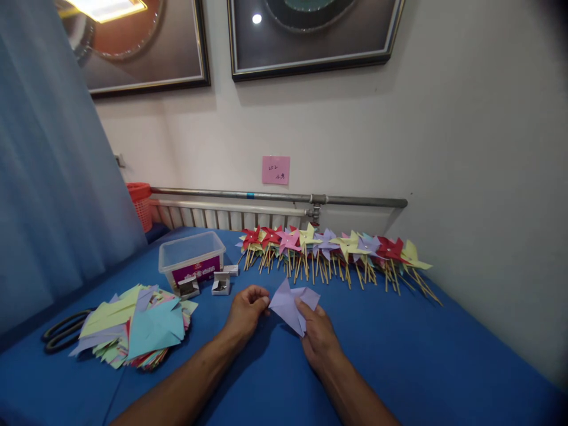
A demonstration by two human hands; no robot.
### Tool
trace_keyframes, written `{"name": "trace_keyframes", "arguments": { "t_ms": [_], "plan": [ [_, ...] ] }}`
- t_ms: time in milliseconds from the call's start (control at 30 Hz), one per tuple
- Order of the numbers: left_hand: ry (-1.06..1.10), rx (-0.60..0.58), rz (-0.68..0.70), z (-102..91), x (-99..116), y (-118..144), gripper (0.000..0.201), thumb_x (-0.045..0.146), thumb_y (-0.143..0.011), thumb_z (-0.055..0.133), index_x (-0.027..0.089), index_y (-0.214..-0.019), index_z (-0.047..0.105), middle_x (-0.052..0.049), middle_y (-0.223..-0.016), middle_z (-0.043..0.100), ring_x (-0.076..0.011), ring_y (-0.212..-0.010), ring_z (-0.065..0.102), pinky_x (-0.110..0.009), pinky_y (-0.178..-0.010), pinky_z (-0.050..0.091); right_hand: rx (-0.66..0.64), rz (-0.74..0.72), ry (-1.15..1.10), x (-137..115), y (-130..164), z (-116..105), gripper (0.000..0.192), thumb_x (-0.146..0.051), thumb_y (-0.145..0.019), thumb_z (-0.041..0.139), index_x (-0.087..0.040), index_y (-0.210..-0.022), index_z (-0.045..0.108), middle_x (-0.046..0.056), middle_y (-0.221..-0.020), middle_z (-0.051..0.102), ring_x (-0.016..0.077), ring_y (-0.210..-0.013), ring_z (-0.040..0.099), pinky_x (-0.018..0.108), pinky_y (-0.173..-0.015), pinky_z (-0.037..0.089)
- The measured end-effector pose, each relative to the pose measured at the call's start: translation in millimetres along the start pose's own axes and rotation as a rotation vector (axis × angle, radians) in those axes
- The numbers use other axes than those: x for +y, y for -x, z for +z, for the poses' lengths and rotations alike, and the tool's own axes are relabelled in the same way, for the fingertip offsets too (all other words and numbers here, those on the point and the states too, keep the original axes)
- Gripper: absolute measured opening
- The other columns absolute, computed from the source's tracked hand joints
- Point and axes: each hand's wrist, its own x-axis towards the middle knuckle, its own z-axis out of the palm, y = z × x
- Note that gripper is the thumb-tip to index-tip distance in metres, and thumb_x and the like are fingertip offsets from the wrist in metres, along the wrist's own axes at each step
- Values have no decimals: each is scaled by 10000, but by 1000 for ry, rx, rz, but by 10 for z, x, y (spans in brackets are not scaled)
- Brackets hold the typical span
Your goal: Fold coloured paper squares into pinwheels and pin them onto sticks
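Note:
My right hand (320, 335) grips a light purple paper pinwheel (290, 307), its thumb pressed on the folded middle. Some corners of the paper are bent inward, and no stick shows on it. Just left of the paper is my left hand (247, 312), its fingers curled in and the thumb against them. Whatever the left fingertips may hold is too small or hidden to make out. Both hands are above the blue table cover (266, 390).
At left lies a pile of cut coloured paper (155, 328) beside black-handled scissors (64, 331). Behind it stand a clear plastic tub (190, 251) and small boxes, one an open white box (220, 284). Finished pinwheels on sticks (328, 244) line the back, near a pipe (359, 201).

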Motion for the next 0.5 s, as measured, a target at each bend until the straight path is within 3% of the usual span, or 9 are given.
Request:
{"name": "trace_keyframes", "arguments": {
  "t_ms": [500],
  "plan": [
    [51,-79,28,-14,25,38,308,390,-623,810,160,-791,695,10,-666,661,-128,-553,601,-254,-589,462,10,3,12,30,7,-17,408,-322,-573,938,-166,-888,732,71,-779,804,313,-858,782,391,-756,621]
  ]
}}
